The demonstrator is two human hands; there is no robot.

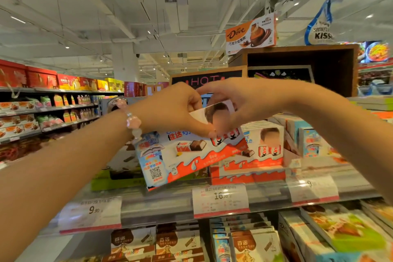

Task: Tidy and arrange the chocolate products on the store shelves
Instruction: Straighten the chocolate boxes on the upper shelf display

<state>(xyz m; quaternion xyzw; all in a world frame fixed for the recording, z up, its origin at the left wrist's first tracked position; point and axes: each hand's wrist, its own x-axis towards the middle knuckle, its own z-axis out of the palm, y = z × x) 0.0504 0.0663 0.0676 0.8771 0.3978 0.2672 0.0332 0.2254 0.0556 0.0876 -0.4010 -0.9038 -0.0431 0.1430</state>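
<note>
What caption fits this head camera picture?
Both hands, left and right, hold a tilted Kinder chocolate box above the shelf.

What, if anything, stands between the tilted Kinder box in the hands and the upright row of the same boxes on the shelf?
Nothing visible. Both the left hand and the right hand hold the tilted Kinder box by its top edge, directly in front and left of the upright Kinder row, with no other product between them.

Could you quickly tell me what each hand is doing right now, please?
Left hand: pinches the top edge of the tilted Kinder chocolate box.
Right hand: fingers curled round the same box's top edge.
</note>
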